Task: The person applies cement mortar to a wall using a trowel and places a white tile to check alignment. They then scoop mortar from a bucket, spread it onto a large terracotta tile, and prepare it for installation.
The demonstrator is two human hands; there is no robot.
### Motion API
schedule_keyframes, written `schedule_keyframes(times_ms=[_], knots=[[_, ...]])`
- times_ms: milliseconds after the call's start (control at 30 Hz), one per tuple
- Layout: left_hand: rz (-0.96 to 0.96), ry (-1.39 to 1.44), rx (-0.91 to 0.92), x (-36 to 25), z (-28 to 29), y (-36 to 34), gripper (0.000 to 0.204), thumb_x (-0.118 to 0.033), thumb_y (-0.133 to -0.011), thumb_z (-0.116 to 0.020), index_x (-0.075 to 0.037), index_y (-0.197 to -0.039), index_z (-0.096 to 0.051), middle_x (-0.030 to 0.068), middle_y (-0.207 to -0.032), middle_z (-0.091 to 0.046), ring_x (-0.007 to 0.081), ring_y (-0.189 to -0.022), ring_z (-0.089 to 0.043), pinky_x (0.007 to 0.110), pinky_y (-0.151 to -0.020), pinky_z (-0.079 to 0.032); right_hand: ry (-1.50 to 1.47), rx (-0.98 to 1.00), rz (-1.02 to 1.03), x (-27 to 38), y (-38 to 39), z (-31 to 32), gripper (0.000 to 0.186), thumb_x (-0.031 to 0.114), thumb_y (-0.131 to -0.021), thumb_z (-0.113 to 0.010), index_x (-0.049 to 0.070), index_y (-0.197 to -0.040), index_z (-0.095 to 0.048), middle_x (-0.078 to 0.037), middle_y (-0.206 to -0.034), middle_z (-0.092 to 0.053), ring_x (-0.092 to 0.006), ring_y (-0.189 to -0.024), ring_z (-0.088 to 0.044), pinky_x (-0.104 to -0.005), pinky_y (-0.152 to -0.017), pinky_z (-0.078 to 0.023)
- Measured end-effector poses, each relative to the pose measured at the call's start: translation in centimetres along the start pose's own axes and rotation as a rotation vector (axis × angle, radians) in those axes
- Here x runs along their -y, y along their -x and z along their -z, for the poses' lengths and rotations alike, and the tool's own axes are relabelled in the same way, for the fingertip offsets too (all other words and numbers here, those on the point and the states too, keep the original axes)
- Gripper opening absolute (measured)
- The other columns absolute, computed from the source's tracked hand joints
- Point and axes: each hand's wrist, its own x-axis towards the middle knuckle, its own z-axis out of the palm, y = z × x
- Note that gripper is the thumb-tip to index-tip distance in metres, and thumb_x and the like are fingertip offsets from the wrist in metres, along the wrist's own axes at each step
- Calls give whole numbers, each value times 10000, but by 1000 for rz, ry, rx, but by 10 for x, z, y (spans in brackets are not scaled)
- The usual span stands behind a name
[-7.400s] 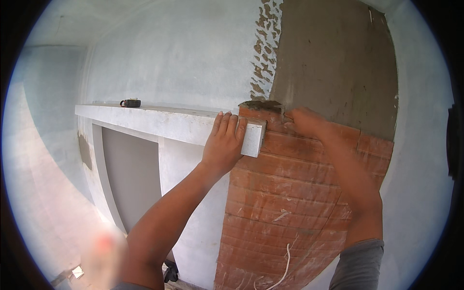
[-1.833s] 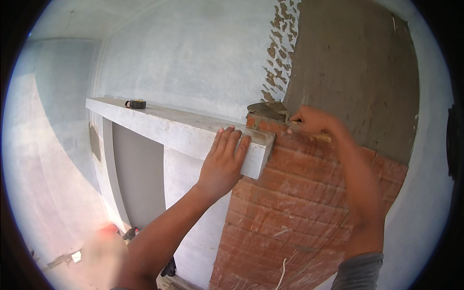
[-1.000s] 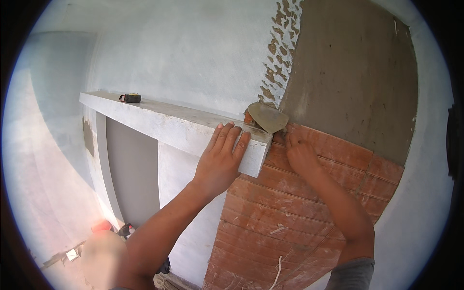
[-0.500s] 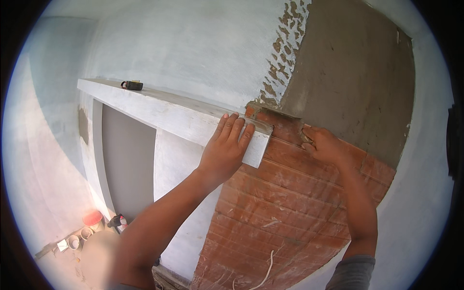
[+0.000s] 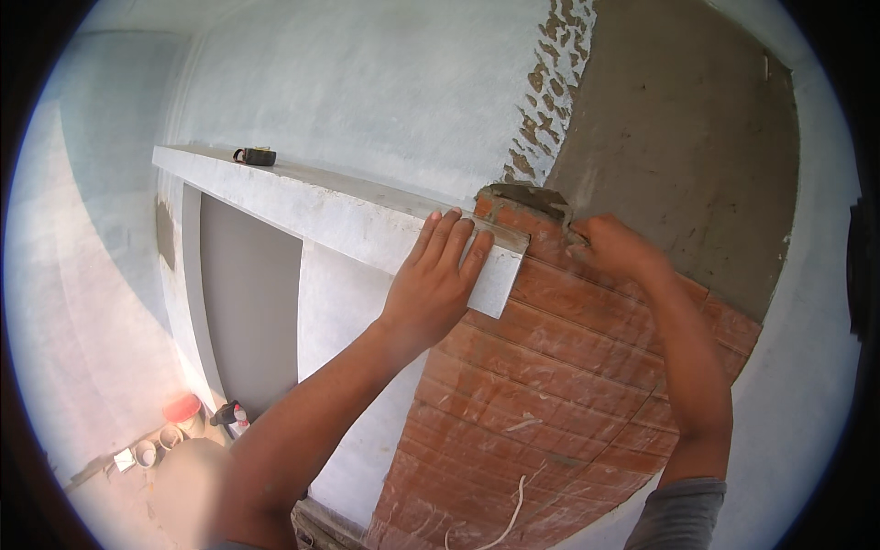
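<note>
My left hand (image 5: 440,266) lies over the front edge of the white ledge (image 5: 321,197), close to its right end, with fingers stretched out. Closed around the handle of a trowel (image 5: 536,198) is my right hand (image 5: 619,247). The trowel's dark blade points left and meets the wall where the bare red brickwork (image 5: 541,367) ends at its top. Above and right of the blade spreads grey plaster (image 5: 678,137). The side of the blade toward the wall is hidden.
A small black tape measure (image 5: 255,157) sits on the ledge farther left. A chipped strip (image 5: 550,101) runs up the painted wall. Below the ledge stands a grey panel (image 5: 247,312). Buckets (image 5: 186,417) stand on the floor at lower left. A white cable (image 5: 515,513) hangs from the brickwork.
My right hand and the trowel have moved up, the blade from the upper bricks to the lower edge of the plaster. My left hand stays on the ledge. The whole view has shifted slightly.
</note>
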Motion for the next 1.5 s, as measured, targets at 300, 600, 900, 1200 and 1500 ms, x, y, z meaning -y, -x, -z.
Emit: schedule_keyframes(times_ms=[300, 600, 900, 1200, 1500], knots=[[3, -6, 5, 1, -1, 0, 853, -128, -660, -862, -19, -1381, -418, 214, -1347, -483, 403, -1371, -420, 509, -1216, -278, -7, 87, 130, -15, -11, 40, 288, 200, -875, -731, -59, -951, -631, -276, -826, -630, -399, -713, -599, -458, -673, -462], [6, 80, -6, -2, 4, -1, 599, 13, -793, -622, 35, -1369, -458, 242, -1319, -507, 421, -1361, -427, 518, -1210, -268, -31, 23, 26, 9, -38, -1, 273, 203, -886, -718, -36, -1011, -677, -266, -914, -677, -406, -838, -653, -475, -779, -509], [-2, 29, 9, -1, -1, -1, 885, -130, -638, -878, -22, -1389, -424, 213, -1348, -485, 408, -1362, -430, 518, -1210, -286, 8, 58, 32, 15, -38, 3, 295, 238, -897, -712, -40, -991, -673, -238, -947, -679, -377, -901, -668, -465, -819, -521], [1, 23, 17, -2, -1, -4, 939, -142, -605, -899, -28, -1402, -416, 206, -1358, -473, 401, -1377, -411, 516, -1217, -279, 185, -287, 43, -13, 0, -17, 285, 164, -906, -653, -5, -1135, -641, -190, -1048, -679, -369, -839, -689, -454, -776, -570], [24, 1, 71, 3, 0, -1, 979, -136, -583, -918, -53, -1421, -418, 181, -1376, -472, 375, -1391, -404, 508, -1222, -279, 362, -345, 140, -19, 24, -97, 333, 26, -833, -586, -97, -1142, -601, -234, -1040, -667, -339, -833, -703, -409, -666, -593]])
